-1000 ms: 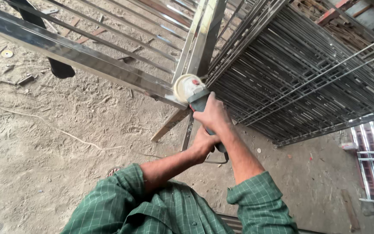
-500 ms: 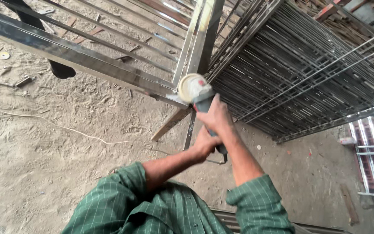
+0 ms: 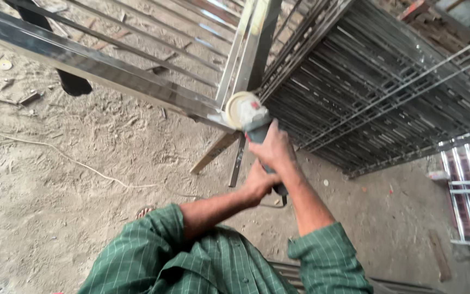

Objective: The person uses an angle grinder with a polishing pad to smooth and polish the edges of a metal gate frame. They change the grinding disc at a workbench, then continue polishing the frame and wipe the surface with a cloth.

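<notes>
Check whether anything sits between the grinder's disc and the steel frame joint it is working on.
Nothing visible does. The angle grinder, held by the right hand and the left hand, has its disc right against the frame joint, with no gap showing.

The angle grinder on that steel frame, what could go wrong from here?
The angle grinder disc meets the steel frame at a joint, so it might catch and kick back. Both hands are bare: the right hand grips close behind the disc, the left hand further back. The cord trails across the floor, a possible snag.
</notes>
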